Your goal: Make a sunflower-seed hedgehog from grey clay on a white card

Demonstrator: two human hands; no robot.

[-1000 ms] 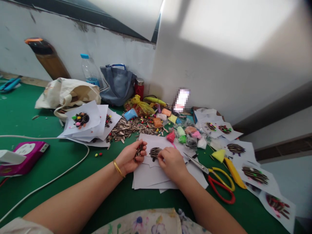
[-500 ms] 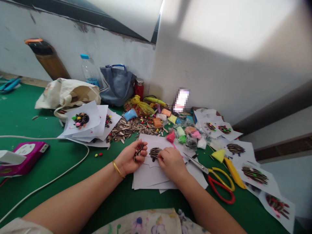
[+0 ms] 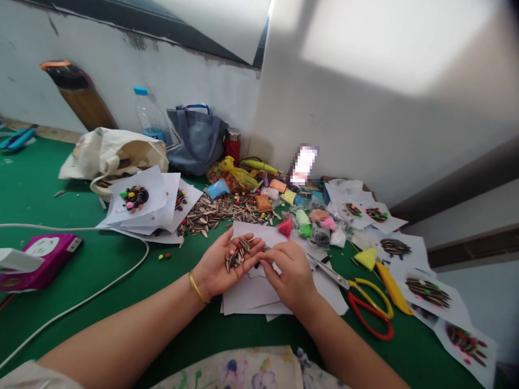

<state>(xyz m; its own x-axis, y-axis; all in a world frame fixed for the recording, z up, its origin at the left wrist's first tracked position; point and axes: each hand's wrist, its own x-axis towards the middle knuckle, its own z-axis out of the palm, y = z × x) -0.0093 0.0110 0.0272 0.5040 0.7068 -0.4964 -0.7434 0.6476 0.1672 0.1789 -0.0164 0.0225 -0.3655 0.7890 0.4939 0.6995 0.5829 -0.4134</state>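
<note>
My left hand (image 3: 227, 265) lies palm up with its fingers spread, cupping a small heap of striped sunflower seeds (image 3: 238, 255). My right hand (image 3: 288, 270) is beside it, fingertips pinched together at the edge of that heap; what they pinch is too small to name. Both hands hover over a stack of white paper sheets (image 3: 251, 292) on the green table (image 3: 60, 292). A loose pile of sunflower seeds (image 3: 211, 212) lies just beyond the sheets.
Red and yellow scissors (image 3: 365, 300) and a yellow cutter (image 3: 387, 286) lie to the right. Finished seed pictures on paper (image 3: 421, 289) line the right side, more papers (image 3: 141, 202) the left. Clay packets (image 3: 302, 221), bags (image 3: 194, 138), a bottle (image 3: 148, 116), a pink box (image 3: 40, 259) and a white cable (image 3: 101, 286) surround.
My left hand has opened from a loose fist into a flat palm showing the seeds. My right hand has lifted off the seed patch on the paper and moved to the left palm.
</note>
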